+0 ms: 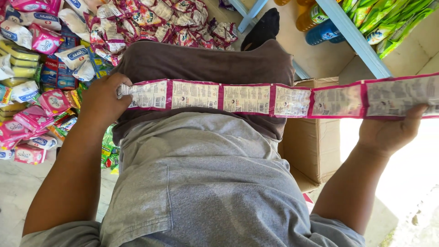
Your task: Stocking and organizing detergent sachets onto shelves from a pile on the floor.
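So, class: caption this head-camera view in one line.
Left hand and right hand stretch a pink sachet strip over a lap.

One sachet strip (274, 98) crosses from nine to three o'clock, six sachets showing. Two hands hold it: the left hand (104, 98) at nine, the right hand (388, 132) at three. One cardboard box (313, 142) sits at four. Two bottles (315, 20) stand at one.

Cardboard box (311, 142) by knee, pink packets (34, 123) on floor, prob. bottles (318, 23) on shelf.
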